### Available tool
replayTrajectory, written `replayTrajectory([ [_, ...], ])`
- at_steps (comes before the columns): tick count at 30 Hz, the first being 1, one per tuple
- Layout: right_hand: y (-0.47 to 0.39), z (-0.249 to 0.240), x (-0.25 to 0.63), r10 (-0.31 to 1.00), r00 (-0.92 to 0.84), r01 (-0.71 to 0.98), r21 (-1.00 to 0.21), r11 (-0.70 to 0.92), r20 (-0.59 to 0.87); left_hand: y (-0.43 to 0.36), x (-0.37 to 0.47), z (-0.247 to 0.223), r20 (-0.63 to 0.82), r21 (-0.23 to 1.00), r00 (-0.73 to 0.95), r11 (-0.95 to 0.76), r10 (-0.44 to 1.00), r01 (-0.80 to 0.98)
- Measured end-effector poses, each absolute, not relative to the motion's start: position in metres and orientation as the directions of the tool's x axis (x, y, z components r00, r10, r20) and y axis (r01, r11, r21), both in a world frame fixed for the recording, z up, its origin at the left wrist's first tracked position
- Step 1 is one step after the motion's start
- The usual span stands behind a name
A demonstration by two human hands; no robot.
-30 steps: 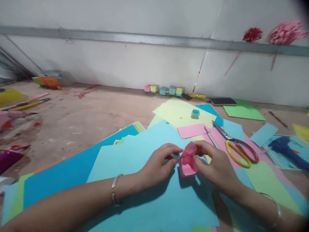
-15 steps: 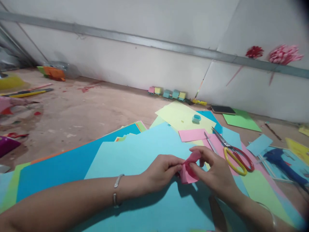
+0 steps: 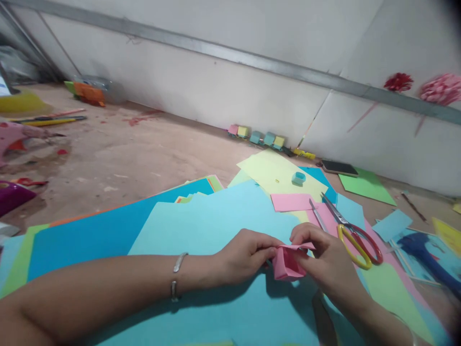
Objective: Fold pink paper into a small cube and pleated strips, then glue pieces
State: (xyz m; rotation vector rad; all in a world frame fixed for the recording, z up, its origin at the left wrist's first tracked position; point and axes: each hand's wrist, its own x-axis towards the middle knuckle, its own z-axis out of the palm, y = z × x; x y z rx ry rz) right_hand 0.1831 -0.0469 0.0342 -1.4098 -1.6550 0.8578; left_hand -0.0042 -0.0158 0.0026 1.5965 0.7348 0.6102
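A small folded pink paper box [image 3: 287,265] is held between both hands above a light blue sheet [image 3: 201,226]. My left hand [image 3: 248,254] pinches its left upper edge between thumb and fingers. With thumb and forefinger, my right hand [image 3: 320,252] grips the right side, where a flap sticks out past the rim. The box's open side faces me, and its inside shows. Right of my right hand lie scissors [image 3: 347,229] with one red and one yellow handle. Beside their blades is a thin pointed metal blade [image 3: 317,215], its lower end hidden by the hand.
A small blue paper box [image 3: 298,179] stands on a pale yellow sheet [image 3: 268,168]. Several little paper boxes [image 3: 256,137] line the wall. A dark blue glue gun [image 3: 427,254] lies at right, near a phone-like dark slab [image 3: 339,167]. Yellow tape [image 3: 23,102] is far left.
The pink box has turned so its opening shows more, and its raised flap now lies flatter along the top. Both hands keep hold. The view has shifted slightly.
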Motion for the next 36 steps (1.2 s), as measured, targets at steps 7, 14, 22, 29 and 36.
replayTrajectory([
  [7, -0.048, 0.039, 0.180, 0.972, -0.117, 0.538, -0.810, 0.235, 0.204, -0.015, -0.005, 0.011, 0.007, 0.975, 0.675, -0.155, 0.738, 0.158],
  [14, -0.051, 0.036, 0.178, 0.923, -0.193, 0.640, -0.671, 0.375, 0.333, -0.019, -0.007, 0.021, -0.084, 0.987, 0.689, -0.033, 0.720, 0.155],
  [22, -0.053, 0.032, 0.177, 0.904, -0.254, 0.652, -0.629, 0.423, 0.344, -0.022, -0.001, 0.019, -0.133, 0.986, 0.654, 0.033, 0.745, 0.163],
  [29, -0.052, 0.027, 0.175, 0.849, -0.308, 0.642, -0.564, 0.519, 0.430, -0.019, 0.001, 0.017, -0.059, 0.960, 0.624, -0.126, 0.779, 0.248],
  [36, -0.049, 0.025, 0.179, 0.819, -0.343, 0.673, -0.487, 0.556, 0.461, -0.014, -0.002, 0.021, -0.116, 0.969, 0.681, -0.069, 0.723, 0.238],
])
